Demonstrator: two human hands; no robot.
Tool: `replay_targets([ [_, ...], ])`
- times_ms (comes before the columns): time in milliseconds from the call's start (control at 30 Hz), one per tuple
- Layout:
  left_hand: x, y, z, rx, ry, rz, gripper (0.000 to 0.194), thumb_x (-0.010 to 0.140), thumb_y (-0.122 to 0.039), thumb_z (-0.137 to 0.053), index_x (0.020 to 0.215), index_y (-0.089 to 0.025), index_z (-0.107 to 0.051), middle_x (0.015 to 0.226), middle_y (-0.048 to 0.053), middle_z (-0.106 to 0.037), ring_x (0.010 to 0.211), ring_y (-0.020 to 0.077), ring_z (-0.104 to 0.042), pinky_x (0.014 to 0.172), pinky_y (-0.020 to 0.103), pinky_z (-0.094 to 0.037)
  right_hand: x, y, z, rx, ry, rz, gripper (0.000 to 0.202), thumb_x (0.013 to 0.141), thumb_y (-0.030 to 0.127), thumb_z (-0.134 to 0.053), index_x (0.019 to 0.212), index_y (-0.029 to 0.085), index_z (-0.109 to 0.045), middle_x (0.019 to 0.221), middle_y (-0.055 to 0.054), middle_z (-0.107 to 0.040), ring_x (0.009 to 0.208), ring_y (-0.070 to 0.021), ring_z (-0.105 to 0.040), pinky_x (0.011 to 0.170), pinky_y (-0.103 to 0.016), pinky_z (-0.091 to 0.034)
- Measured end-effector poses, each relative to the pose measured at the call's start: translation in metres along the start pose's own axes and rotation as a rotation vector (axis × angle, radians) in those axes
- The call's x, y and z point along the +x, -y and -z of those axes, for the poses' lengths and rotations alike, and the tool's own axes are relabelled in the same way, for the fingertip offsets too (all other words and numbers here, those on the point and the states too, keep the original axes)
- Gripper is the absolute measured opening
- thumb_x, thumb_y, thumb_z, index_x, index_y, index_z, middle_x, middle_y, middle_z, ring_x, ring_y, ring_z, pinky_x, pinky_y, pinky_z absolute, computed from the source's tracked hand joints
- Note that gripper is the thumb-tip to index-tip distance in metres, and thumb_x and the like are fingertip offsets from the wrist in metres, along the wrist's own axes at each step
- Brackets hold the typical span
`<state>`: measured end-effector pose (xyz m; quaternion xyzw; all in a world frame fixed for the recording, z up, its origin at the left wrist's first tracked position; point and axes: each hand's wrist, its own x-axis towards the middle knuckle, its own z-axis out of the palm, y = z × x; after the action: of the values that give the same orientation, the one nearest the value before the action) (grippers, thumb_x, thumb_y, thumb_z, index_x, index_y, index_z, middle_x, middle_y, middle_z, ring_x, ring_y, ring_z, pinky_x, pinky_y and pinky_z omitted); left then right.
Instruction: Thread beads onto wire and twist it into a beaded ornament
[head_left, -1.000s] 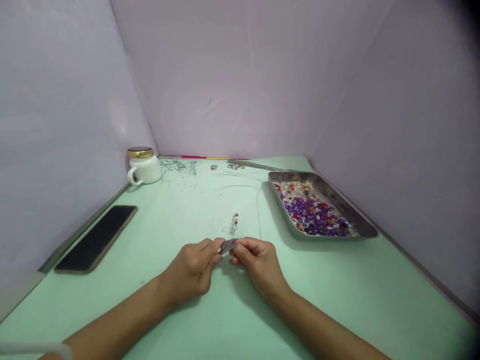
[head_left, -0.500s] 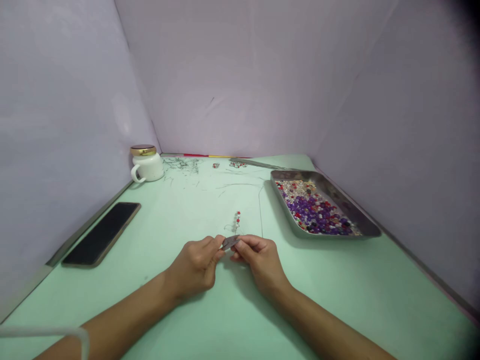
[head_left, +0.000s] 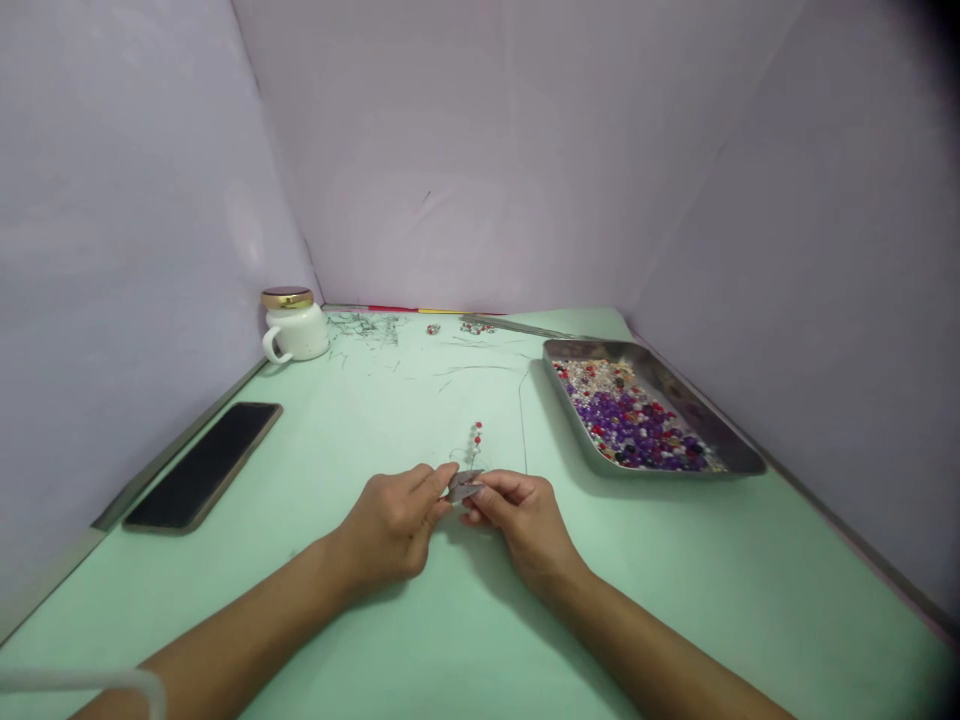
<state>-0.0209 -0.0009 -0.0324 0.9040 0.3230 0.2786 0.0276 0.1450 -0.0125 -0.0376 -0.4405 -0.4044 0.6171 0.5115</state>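
Observation:
My left hand (head_left: 397, 520) is closed around a small pair of metal snips (head_left: 465, 486), whose two grey blades stand apart and point right. Close to the blade tips, my right hand (head_left: 525, 520) pinches thin wire between thumb and forefinger; the exact spot of the grip is hard to make out. A short beaded wire (head_left: 478, 440), strung with red and clear beads, extends up from between the hands just beyond the snips. A fine loop of wire curls out at its left.
At the right, a metal tray (head_left: 592, 455) holds purple, red and pale beads. A phone (head_left: 202, 468) lies left, near a white lidded mug (head_left: 300, 333). Wire scraps (head_left: 367, 326), beaded pieces (head_left: 478, 328) and long wires (head_left: 525, 327) lie at the back.
The blades of the snips have parted; they were together before. Both hands have stayed almost in place, and the view has shifted slightly.

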Motion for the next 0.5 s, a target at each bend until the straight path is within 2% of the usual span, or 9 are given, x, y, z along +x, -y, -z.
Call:
replay_targets([
  [100, -0.0003, -0.0019, -0.0009, -0.044, -0.024, -0.001, 0.034, 0.081, -0.013, -0.034, 0.114, -0.011, -0.042, 0.065, 0.003, -0.051, 0.050, 0.0119, -0.045, 0.046, 0.022, -0.038, -0.0011, -0.0019, -0.0009, 0.000, -0.011, 0.014, 0.010, 0.062, 0.024, -0.065, 0.065, 0.015, -0.068, 0.054, -0.001, -0.063, 0.050, -0.0118, -0.054, 0.056, -0.025, -0.044],
  [300, -0.0001, -0.0044, -0.0001, -0.150, 0.025, 0.036, 0.027, 0.082, -0.013, -0.033, 0.103, -0.012, -0.049, 0.065, 0.003, -0.050, 0.055, 0.0122, -0.047, 0.050, 0.023, -0.039, -0.0015, -0.0063, -0.0015, 0.038, -0.001, 0.027, 0.012, 0.064, 0.026, -0.064, 0.069, 0.015, -0.069, 0.056, -0.001, -0.061, 0.052, -0.0117, -0.054, 0.059, -0.026, -0.044],
  [500, -0.0014, -0.0036, -0.0023, -0.171, -0.008, 0.090, 0.019, 0.082, -0.014, -0.035, 0.085, -0.014, -0.053, 0.056, -0.002, -0.041, 0.049, 0.0102, -0.037, 0.047, 0.022, -0.033, -0.0013, -0.0051, -0.0005, 0.008, -0.020, 0.037, 0.015, 0.065, 0.028, -0.065, 0.069, 0.014, -0.068, 0.060, -0.001, -0.061, 0.055, -0.0120, -0.056, 0.059, -0.026, -0.046],
])
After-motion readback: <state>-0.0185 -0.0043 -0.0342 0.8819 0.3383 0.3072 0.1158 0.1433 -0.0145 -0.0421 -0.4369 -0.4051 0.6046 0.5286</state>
